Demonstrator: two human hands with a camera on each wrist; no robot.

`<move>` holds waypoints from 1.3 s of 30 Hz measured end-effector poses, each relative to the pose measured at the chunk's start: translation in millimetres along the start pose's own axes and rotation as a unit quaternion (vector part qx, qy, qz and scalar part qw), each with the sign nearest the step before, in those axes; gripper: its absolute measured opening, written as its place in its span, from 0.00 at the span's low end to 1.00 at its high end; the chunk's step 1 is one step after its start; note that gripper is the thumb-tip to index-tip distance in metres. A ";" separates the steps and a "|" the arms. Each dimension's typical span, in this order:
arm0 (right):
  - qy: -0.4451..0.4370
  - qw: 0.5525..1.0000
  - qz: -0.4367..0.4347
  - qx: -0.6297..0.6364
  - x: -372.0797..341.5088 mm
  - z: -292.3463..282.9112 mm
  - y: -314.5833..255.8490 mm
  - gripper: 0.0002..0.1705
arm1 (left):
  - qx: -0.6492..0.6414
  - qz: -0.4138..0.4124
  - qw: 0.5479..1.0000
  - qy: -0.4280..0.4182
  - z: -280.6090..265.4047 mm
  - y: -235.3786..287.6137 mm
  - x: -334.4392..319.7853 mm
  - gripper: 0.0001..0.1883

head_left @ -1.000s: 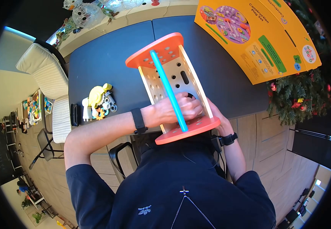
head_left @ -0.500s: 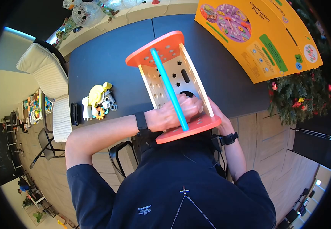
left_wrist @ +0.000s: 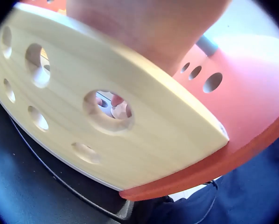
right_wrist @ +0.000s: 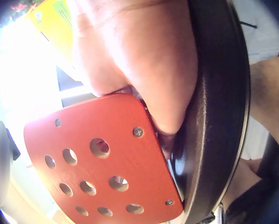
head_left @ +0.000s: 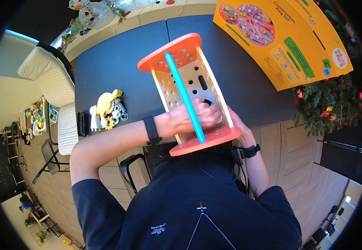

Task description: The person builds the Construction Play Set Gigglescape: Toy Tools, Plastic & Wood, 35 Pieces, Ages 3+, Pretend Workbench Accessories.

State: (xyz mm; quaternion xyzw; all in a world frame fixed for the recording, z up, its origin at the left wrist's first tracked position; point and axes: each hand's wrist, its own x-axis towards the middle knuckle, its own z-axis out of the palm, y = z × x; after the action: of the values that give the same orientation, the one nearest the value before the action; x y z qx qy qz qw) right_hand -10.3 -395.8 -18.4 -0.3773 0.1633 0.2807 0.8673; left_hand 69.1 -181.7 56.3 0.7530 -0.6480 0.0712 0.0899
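A wooden toy toolbox with red end panels (head_left: 208, 141) and a blue handle rod (head_left: 184, 98) stands tilted at the table's front edge. Reaching under the rod, my left hand (head_left: 210, 116) is inside the box with its fingers curled, close to the right side panel. Through a hole in the pale left side panel (left_wrist: 60, 112), fingertips (left_wrist: 116, 100) show; what they hold I cannot tell. Outside the box on the right is my right hand (head_left: 239, 125), its thumb base at the corner of the near red panel (right_wrist: 97, 149) and its fingers hidden behind the box.
A pile of yellow, grey and orange toy parts (head_left: 108, 108) lies on the table's left side. A large yellow box (head_left: 297, 46) stands at the right, before a decorated tree (head_left: 323, 108). A dark case (head_left: 81, 124) lies at the left edge. The table edge (right_wrist: 214, 93) is close.
My left hand shifts slightly inside the box, turning one way and then back with its fingers still curled. The toolbox and my right hand stay almost where they were.
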 end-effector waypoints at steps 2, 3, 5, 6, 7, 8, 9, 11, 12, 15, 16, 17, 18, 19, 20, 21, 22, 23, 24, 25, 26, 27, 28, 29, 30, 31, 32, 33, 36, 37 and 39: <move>0.000 1.000 0.002 0.009 -0.8 0.5 0.0 0.27 | -0.055 -0.050 0.997 -0.014 1.1 0.8 0.6 0.07; -0.002 1.000 0.003 0.009 -1.2 0.1 -0.2 0.27 | -0.066 -0.060 0.996 -0.017 2.0 1.8 0.9 0.06; -0.006 1.000 0.005 0.011 -0.6 -1.4 0.1 0.27 | -0.082 -0.073 0.994 -0.022 3.0 4.9 1.6 0.08; -0.006 1.000 0.005 0.013 -0.1 -4.0 1.3 0.27 | -0.086 -0.076 0.993 -0.024 3.6 6.2 1.9 0.08; -0.006 1.000 0.006 0.016 -0.1 -4.1 1.4 0.27 | -0.084 -0.072 0.994 -0.025 4.0 7.5 2.8 0.08; -0.001 1.000 0.005 0.012 -0.3 -3.3 1.2 0.27 | -0.081 -0.067 0.994 -0.027 4.3 8.2 3.3 0.08; 0.005 1.000 0.004 0.009 -0.6 -1.4 0.7 0.27 | -0.078 -0.056 0.995 -0.023 4.4 8.0 3.2 0.08; 0.006 1.000 0.001 0.002 -0.9 -0.7 0.2 0.27 | -0.073 -0.040 0.996 -0.016 5.2 7.1 2.5 0.07; 0.002 1.000 0.000 -0.002 -0.7 -1.9 0.4 0.27 | -0.073 -0.035 0.997 -0.014 5.6 6.6 2.1 0.07; -0.002 1.000 -0.001 0.004 0.4 -4.2 1.2 0.28 | -0.075 -0.042 0.996 -0.015 5.3 6.0 1.3 0.05; -0.002 1.000 0.000 0.009 0.6 -4.0 1.3 0.28 | -0.073 -0.051 0.996 -0.017 4.8 7.2 1.6 0.04; 0.002 1.000 -0.001 0.011 0.6 -3.0 1.1 0.28 | -0.068 -0.052 0.996 -0.018 4.3 7.5 1.7 0.04; 0.007 1.000 -0.001 0.012 0.1 -1.2 0.5 0.28 | -0.063 -0.053 0.996 -0.020 4.0 7.7 1.8 0.05; 0.012 1.000 -0.002 0.013 -0.5 0.0 0.0 0.28 | -0.056 -0.046 0.997 -0.021 1.0 7.5 2.6 0.05; 0.013 1.000 0.001 0.018 -0.8 0.9 -0.3 0.28 | -0.045 -0.039 0.998 -0.024 0.0 7.5 2.8 0.04; 0.014 1.000 0.003 0.023 -0.9 1.8 -0.5 0.28 | -0.035 -0.033 0.999 -0.026 -1.1 7.5 3.0 0.04; 0.014 0.999 0.006 0.028 -0.7 2.8 -0.7 0.28 | -0.021 -0.028 0.999 -0.030 -1.1 8.1 3.0 0.04; 0.017 0.999 0.010 0.030 0.4 1.0 0.0 0.28 | -0.014 -0.024 0.999 -0.025 -0.6 8.1 3.0 0.04; 0.020 0.999 0.013 0.030 2.0 -3.2 1.7 0.28 | -0.007 -0.020 1.000 -0.020 -0.4 8.0 3.1 0.04; 0.023 0.999 0.016 0.031 2.2 -4.6 1.9 0.29 | -0.006 -0.016 1.000 -0.007 1.3 8.1 3.0 0.04; 0.023 0.999 0.011 0.031 1.6 -5.0 1.7 0.29 | -0.005 -0.011 1.000 0.006 2.9 8.2 3.1 0.04; 0.023 0.999 0.006 0.030 1.4 -4.0 1.4 0.28 | -0.008 -0.014 1.000 0.006 4.4 8.2 3.4 0.04; 0.022 0.999 0.001 0.030 1.8 -2.5 1.1 0.28 | -0.011 -0.017 1.000 0.005 4.7 8.6 4.2 0.04; 0.008 0.999 0.001 0.042 2.4 -3.1 0.7 0.28 | -0.013 -0.020 1.000 0.005 4.8 8.8 4.5 0.04; -0.007 0.999 0.001 0.054 2.7 -6.1 -0.2 0.27 | -0.025 -0.024 0.999 0.001 4.7 8.7 4.7 0.04; -0.022 0.998 0.000 0.064 3.2 -8.1 -2.8 0.27 | -0.036 -0.029 0.999 -0.002 4.1 8.0 4.8 0.04; -0.016 0.998 -0.005 0.062 4.2 -8.8 -6.5 0.26 | -0.046 -0.036 0.998 -0.005 2.9 6.9 4.1 0.04; -0.010 0.998 -0.009 0.061 5.6 -9.0 -9.8 0.26 | -0.077 -0.048 0.996 0.019 2.3 6.0 1.8 0.05; 0.070 0.997 -0.011 -0.009 3.5 6.0 -31.4 0.25 | -0.171 -0.097 0.980 0.038 -18.5 1.7 -11.0 0.14; 0.107 0.993 -0.009 -0.042 -1.0 15.7 -40.8 0.25 | -0.158 -0.119 0.980 0.033 -22.0 0.0 -21.4 0.14; 0.001 0.997 -0.044 -0.062 -3.7 32.4 -53.1 0.35 | -0.128 -0.168 0.977 0.023 -28.7 -1.4 -45.4 0.14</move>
State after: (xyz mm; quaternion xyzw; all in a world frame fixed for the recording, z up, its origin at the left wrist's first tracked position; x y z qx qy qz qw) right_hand 21.6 -402.6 34.7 -0.4375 0.1296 0.2519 0.8534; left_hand 64.0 -131.2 74.0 0.8315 -0.5136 -0.0110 0.2117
